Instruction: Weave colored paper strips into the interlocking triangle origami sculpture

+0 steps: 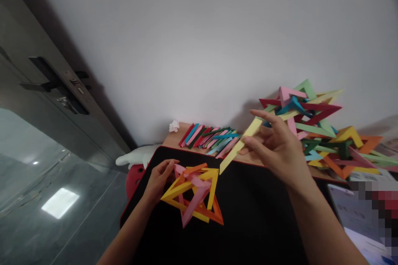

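Observation:
My left hand (160, 180) is closed on the left corner of a paper model (199, 198) made of interlocked pink, yellow and orange folded strips. The model is held over the black mat (248, 215). Between thumb and fingers, my right hand (276, 149) pinches a pale yellow folded paper strip (234, 153), its index finger stretched out above it. This strip slants down to the left, its lower end close to the model's upper right corner. Whether the two touch, I cannot tell.
Several coloured paper strips (208, 136) lie in a row along the wooden table's back, with a crumpled white paper (174, 126) beside them. Finished-looking paper stars (311, 112) are piled at the right. A lit phone or tablet (357, 211) lies near the right edge. A door (56, 87) stands left.

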### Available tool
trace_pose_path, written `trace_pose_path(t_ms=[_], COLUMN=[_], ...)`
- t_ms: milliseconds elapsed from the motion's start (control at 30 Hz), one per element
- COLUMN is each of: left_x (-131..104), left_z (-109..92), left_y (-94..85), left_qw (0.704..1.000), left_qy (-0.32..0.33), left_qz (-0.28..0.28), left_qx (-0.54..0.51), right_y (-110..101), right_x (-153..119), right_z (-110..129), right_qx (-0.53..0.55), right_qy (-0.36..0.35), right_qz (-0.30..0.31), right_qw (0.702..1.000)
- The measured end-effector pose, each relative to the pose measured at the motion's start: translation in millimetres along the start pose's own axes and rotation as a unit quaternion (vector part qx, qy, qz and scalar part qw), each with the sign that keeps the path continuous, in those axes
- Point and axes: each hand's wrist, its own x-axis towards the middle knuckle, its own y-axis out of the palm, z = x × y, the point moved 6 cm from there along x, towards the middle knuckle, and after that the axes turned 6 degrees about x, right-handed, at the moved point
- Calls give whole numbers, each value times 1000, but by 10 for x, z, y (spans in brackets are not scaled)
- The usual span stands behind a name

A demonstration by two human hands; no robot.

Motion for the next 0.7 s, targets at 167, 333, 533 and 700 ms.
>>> trace_pose_path(t_ms=[167,333,533,700], left_x=[-35,-42,-116,-218], left_z=[-45,-62,-62,28], left_y=[66,81,45,-29], left_qw=[1000,999,999,998], left_qy=[4,-20,3,45], left_qz=[25,35,-5,9], left_qx=[-2,-13,-50,51], right_y=[-218,-311,-243,-53], right_x=[-176,-303,-350,-405], right_z=[-29,-236,-321,-342], right_qx=[-25,14,55,41], right_qy=[-2,37,97,139], right_qz=[-127,-203,-205,-94], right_qw=[992,978,973,985])
